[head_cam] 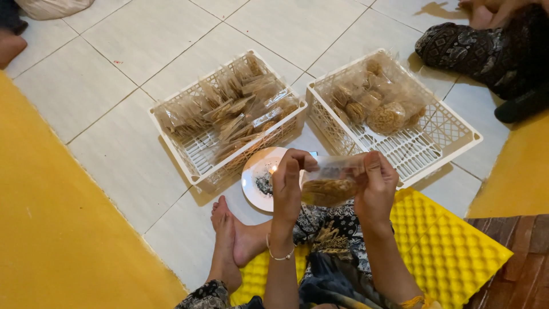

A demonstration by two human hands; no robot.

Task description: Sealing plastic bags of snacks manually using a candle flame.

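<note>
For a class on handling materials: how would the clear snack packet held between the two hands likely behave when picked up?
The packet probably feels light and floppy: the film sags between left hand and right hand. The brown filling looks brittle, so squeezing may crush it. The glossy film may be slippery.

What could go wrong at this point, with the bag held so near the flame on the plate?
The small flame on the white plate burns close beside the left hand, so fingers might get singed. The clear snack bag, held between both hands, could melt too far. The right hand pinches only one end, so that grip may slip.
</note>
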